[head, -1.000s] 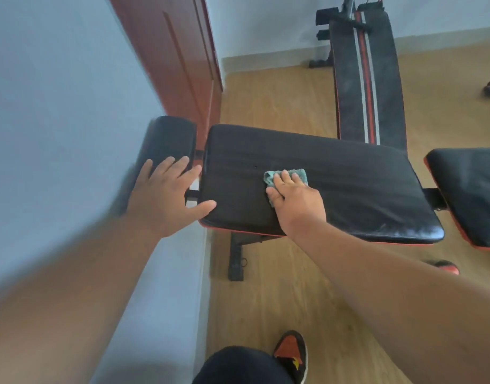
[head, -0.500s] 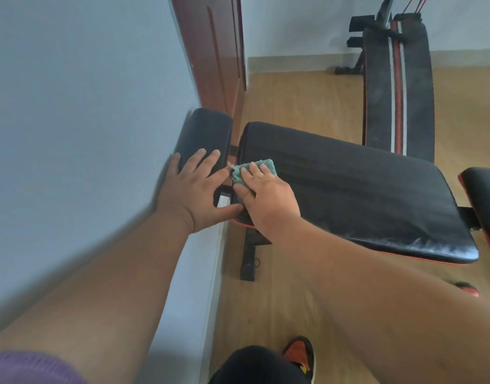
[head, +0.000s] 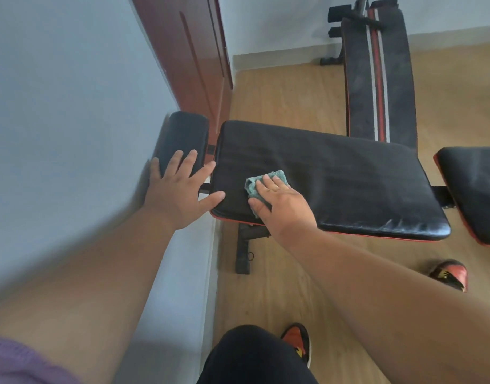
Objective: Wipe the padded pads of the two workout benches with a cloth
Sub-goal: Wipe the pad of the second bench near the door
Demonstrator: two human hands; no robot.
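A black padded back pad [head: 349, 176] with red trim lies flat in the middle of the head view. A small black head pad [head: 182, 134] sits at its left end, against the wall. The seat pad [head: 473, 189] shows at the right edge. My right hand [head: 282, 203] presses a teal cloth [head: 266, 180] flat onto the near left part of the back pad. My left hand [head: 180, 192] rests with spread fingers across the head pad, its thumb touching the back pad's corner. A second bench [head: 379, 79] with a red and white stripe stands behind.
A pale blue wall [head: 72, 120] runs along the left, with a reddish-brown door [head: 191, 59] further back. The bench's black foot [head: 243, 256] stands on the wooden floor. My orange and black shoes [head: 450, 274] are near the bench's front edge.
My right hand slid the cloth left to the pad's end, then back to the right along the near edge. My left hand stayed on the head pad.
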